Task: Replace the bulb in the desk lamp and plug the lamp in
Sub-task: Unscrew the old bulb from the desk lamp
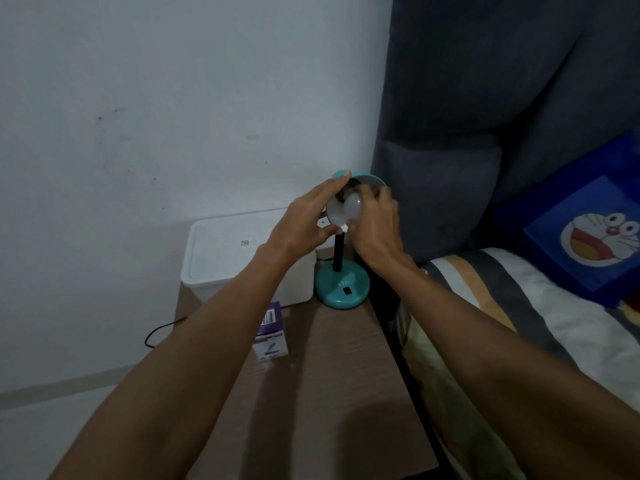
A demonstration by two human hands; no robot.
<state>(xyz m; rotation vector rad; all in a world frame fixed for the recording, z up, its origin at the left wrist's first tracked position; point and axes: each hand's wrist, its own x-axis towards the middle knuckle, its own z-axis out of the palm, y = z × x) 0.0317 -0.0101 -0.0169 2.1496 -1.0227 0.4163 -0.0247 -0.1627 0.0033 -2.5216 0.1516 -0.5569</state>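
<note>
A teal desk lamp stands at the far right of a wooden bedside table (322,393), its round base (341,287) under a black stem (338,252). The lamp shade (335,211) is tipped toward me, white inside. My left hand (304,220) grips the shade's left rim. My right hand (375,223) is closed around a white bulb (354,204) that sits inside the shade. The bulb's socket end is hidden.
A white lidded box (235,254) stands left of the lamp. A purple and white bulb carton (272,336) lies in front of it. A black cord (161,332) hangs off the table's left side. A bed with a striped cover (519,323) and a grey headboard (485,116) lies to the right.
</note>
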